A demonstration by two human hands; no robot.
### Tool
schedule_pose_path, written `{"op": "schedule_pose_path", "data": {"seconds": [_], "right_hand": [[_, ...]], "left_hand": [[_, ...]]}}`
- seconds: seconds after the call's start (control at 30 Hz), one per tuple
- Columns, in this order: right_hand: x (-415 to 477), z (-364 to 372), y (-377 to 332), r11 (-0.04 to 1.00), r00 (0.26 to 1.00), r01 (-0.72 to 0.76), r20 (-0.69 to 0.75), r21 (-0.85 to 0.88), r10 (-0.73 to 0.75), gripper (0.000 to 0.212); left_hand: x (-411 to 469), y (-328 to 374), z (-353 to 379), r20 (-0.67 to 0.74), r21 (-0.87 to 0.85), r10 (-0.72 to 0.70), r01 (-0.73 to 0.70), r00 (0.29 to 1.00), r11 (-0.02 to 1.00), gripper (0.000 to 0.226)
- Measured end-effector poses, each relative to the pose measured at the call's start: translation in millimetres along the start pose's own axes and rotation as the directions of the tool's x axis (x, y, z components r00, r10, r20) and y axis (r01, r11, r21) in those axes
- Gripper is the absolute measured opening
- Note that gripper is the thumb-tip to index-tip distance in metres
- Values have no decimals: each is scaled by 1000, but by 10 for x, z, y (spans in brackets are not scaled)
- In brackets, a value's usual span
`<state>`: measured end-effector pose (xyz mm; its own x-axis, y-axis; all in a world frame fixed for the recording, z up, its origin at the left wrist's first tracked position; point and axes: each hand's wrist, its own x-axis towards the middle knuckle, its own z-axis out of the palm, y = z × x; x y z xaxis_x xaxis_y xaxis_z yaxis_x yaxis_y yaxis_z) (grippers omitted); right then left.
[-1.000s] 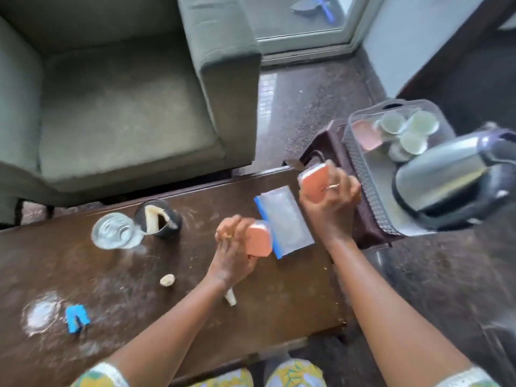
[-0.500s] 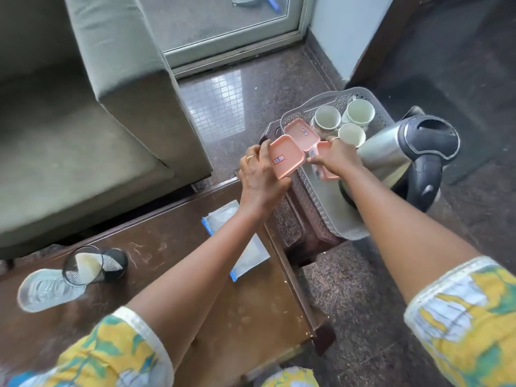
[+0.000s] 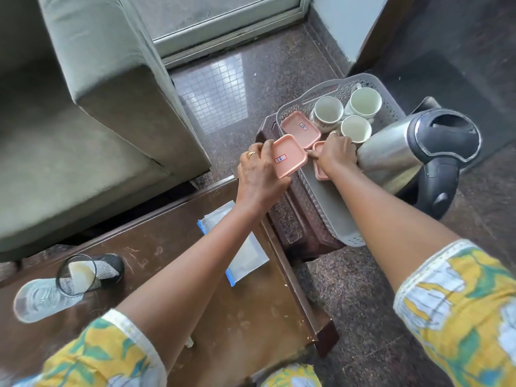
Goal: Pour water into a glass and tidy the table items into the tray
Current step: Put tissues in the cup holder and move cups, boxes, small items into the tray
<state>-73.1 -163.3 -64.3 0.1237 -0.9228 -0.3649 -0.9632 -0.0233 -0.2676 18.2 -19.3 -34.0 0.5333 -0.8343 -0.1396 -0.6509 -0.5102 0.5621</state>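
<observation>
A small pink lidded box (image 3: pixel 289 156) is gripped by the left hand (image 3: pixel 258 174), fingers (image 3: pixel 266 148) wrapped on its near-left edge, and held tilted over the tray (image 3: pixel 329 196) rim at about 9 o'clock of the tray. A second pink box (image 3: pixel 318 169) is pressed down inside the tray under the right hand (image 3: pixel 335 155), fingers curled over it (most of the box hidden, so grasp vs. just resting cannot be told for sure, looks held). A third pink box (image 3: pixel 300 129) is already lying flat in the tray at 12 o'clock of the held one, with three white cups (image 3: pixel 328 110) behind it at the far end and a steel kettle (image 3: pixel 405 152) at 3 o'clock. Still left on the worktop (image 3: pixel 251 317): a zip bag (image 3: pixel 245 255) near its right edge, a black mesh holder (image 3: pixel 92 272) and a water glass (image 3: pixel 39 300) at 9 o'clock. Boxes judged light, rigid plastic, a bit slick; best taken by opposite lid edges. The bag is limp and flat, so a pinch at the blue seal strip is advised. The glass is fragile and likely full; it should be taken round the wall, upright.
</observation>
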Motion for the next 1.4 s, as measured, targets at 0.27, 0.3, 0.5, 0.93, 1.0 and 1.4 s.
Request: {"op": "schedule_pose_path", "data": {"seconds": [0.27, 0.3, 0.5, 0.93, 1.0, 1.4], "right_hand": [[126, -565, -110, 994, 987, 98, 131, -39, -92, 33], [134, -656, -133, 994, 975, 101, 201, -37, -91, 23], [15, -907, -143, 953, 798, 240, 596, -185, -85, 18], [-343, -285, 205, 906, 891, 358, 372, -226, -259, 30], [-371, -241, 254, 885, 882, 397, 366, -241, -296, 33], [-436, -150, 304, 858, 867, 481, 243, -183, -435, 21]], "left_hand": [[18, 433, 61, 33, 110, -20, 17, 999, 994, 78], [-19, 532, 120, 44, 123, -23, 17, 999, 992, 84], [-140, 998, 539, 193, 95, -213, 198, 958, 976, 99], [-322, 975, 865, 308, 445, -239, 83, 921, 892, 37], [-349, 945, 887, 289, 498, -194, 26, 937, 867, 39], [-622, 776, 907, 46, 207, -99, 88, 994, 974, 38]]}}
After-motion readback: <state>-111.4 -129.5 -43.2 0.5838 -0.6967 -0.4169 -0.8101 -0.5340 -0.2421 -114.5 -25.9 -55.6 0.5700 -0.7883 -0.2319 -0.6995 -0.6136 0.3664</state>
